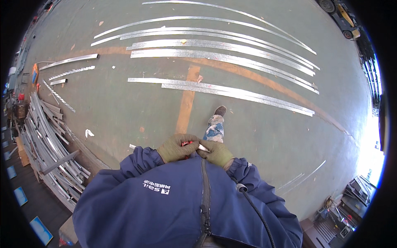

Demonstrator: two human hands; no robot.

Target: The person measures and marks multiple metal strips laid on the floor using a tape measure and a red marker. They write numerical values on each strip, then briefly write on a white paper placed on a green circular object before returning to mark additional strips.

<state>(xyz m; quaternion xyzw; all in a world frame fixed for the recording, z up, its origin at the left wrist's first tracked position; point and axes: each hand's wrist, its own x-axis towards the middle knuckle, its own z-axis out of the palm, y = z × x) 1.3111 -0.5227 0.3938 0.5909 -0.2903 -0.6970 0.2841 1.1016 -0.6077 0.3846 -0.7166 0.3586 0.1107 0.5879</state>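
Note:
Both hands wear olive-green work gloves and meet in front of my dark blue jacket [182, 194]. My left hand [175, 148] is closed round a small red object [187, 143], mostly hidden by the glove, so its kind is unclear. Between the fingers of my right hand [217, 153] is a white, pen-like stick [203, 148]. The stick's inner end points toward the red object; whether the two touch cannot be made out.
Long shiny metal strips [223, 45] lie in rows on the green floor [144, 107], with a nearer pair [219, 89] ahead of my shoe [221, 110]. At left is a heap of metal lengths [49, 144]. A wheeled vehicle [345, 20] stands far right; machinery [335, 217] is at lower right.

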